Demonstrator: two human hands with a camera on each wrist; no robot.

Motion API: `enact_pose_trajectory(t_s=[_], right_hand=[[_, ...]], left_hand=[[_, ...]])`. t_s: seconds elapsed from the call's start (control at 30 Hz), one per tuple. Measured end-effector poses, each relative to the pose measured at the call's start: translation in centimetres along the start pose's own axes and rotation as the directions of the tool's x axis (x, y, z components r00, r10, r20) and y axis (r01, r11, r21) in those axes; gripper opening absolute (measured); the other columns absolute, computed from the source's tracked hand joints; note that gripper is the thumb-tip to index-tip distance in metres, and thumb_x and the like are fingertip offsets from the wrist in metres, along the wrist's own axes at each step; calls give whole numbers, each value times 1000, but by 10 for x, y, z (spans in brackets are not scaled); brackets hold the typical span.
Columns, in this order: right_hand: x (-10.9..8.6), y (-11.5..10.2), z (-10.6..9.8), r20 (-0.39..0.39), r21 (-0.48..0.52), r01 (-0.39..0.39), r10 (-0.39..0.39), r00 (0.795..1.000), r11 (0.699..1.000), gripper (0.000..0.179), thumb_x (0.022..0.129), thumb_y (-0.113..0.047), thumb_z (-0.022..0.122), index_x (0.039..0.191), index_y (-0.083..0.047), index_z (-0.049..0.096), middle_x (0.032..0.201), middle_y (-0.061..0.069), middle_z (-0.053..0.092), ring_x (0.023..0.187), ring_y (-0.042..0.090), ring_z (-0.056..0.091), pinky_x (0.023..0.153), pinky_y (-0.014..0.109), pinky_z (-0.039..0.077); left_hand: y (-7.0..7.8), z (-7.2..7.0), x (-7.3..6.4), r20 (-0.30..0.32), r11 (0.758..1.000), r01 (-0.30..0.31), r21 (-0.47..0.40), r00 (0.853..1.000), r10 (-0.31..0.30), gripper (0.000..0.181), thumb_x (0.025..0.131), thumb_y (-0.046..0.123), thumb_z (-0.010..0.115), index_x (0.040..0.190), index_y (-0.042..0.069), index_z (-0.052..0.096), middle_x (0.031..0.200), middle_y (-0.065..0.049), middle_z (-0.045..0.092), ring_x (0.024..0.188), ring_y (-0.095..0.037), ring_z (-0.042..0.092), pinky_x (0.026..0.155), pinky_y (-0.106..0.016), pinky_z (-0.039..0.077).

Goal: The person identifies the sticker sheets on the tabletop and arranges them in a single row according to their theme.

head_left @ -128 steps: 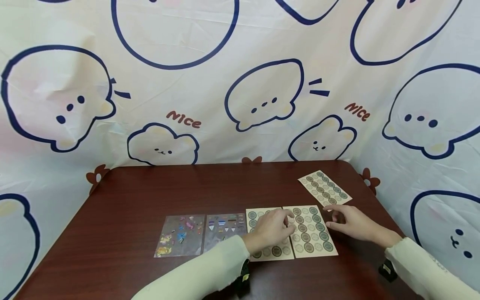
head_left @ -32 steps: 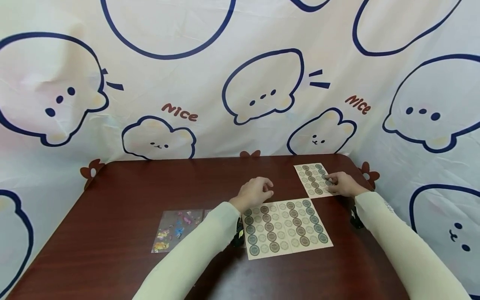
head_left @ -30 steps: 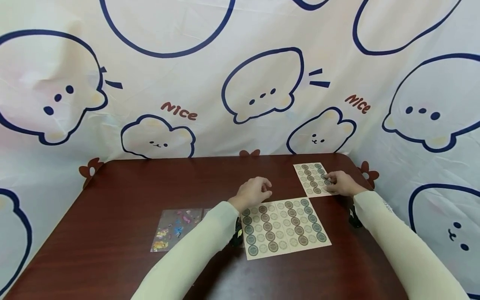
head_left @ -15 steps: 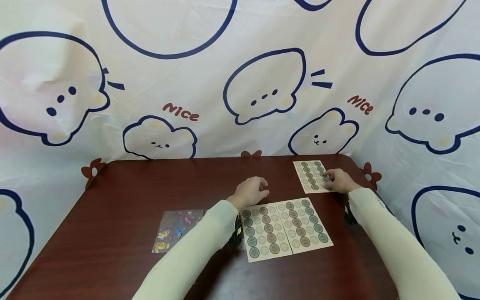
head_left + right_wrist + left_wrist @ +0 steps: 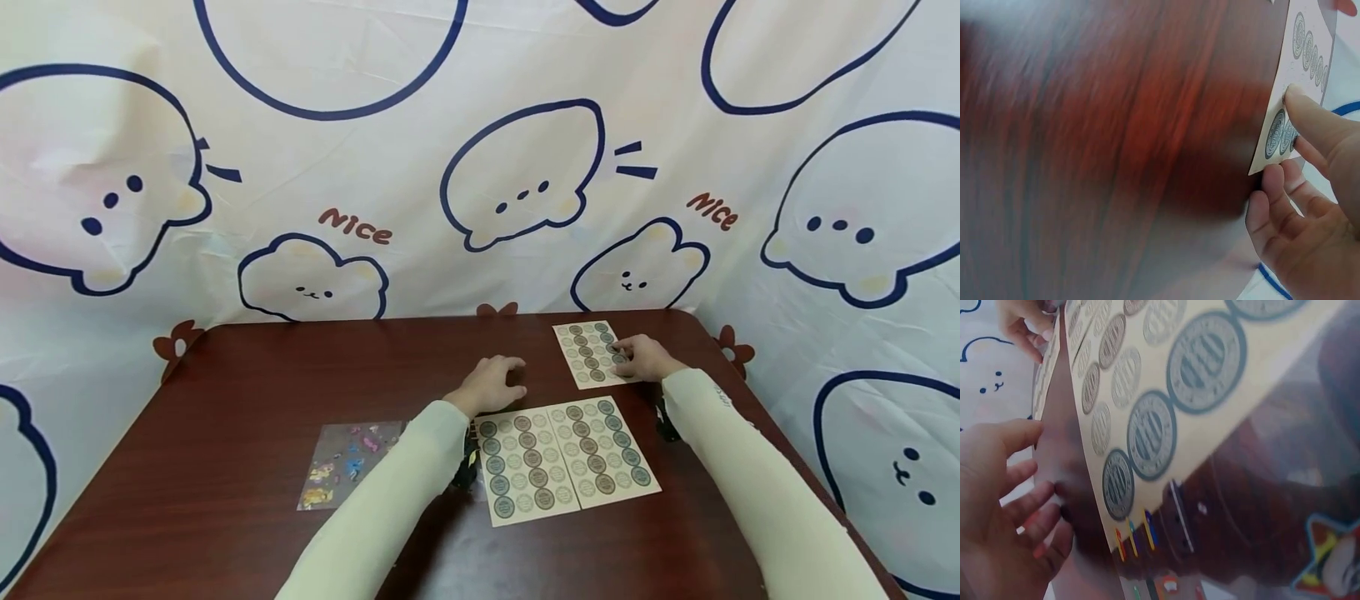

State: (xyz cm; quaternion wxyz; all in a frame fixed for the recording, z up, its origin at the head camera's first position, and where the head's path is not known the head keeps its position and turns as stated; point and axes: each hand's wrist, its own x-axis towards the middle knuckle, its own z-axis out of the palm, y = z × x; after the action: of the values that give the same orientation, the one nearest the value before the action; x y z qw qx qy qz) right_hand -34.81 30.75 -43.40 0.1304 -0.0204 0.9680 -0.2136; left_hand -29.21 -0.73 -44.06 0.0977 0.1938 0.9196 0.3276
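Note:
My right hand [image 5: 647,358] rests on the right edge of a cream sheet of round seal stickers [image 5: 576,335] at the back right. In the right wrist view, the thumb [image 5: 1310,109] lies straight across that sheet [image 5: 1300,47], and the other fingers are bent by its corner. Two more cream sticker sheets, left [image 5: 517,462] and right [image 5: 600,454], lie side by side nearer to me. My left hand [image 5: 487,386] is just beyond the left one, fingers loosely bent and holding nothing. In the left wrist view, this hand [image 5: 1004,506] is apart from the sheets.
A clear sheet with small colourful stickers [image 5: 348,458] lies to the left, partly under the left sleeve [image 5: 382,500]. Another clear sheet is mostly hidden by that arm. The brown table [image 5: 247,400] meets a patterned cloth [image 5: 420,275] at the back and sides.
The back sheet, earlier slanted, has been straightened and slid left under my right hand. My left hand has moved off the two near sheets to beyond them; those sheets are turned slightly.

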Motion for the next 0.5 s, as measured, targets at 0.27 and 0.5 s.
enact_pose_trajectory(t_s=[0.27,0.5], right_hand=[[7,-19,7,16,-7,2,-1,1000,1000,54,94,-13,72,140,7,54,111,19,59,93,26,52,79,33,45],[9,-32,14,13,17,29,-29,999,999,53,92,-15,75,137,7,56,133,26,58,105,28,57,96,42,51]], left_hand=[[-4,-2,0,22,999,-4,-42,1000,5,55,101,21,61,152,12,46,154,-12,49,147,-34,38,117,-50,37],[-7,3,3,-6,999,-1,-48,1000,0,58,100,22,63,154,14,43,150,-12,52,145,-33,40,117,-50,37]])
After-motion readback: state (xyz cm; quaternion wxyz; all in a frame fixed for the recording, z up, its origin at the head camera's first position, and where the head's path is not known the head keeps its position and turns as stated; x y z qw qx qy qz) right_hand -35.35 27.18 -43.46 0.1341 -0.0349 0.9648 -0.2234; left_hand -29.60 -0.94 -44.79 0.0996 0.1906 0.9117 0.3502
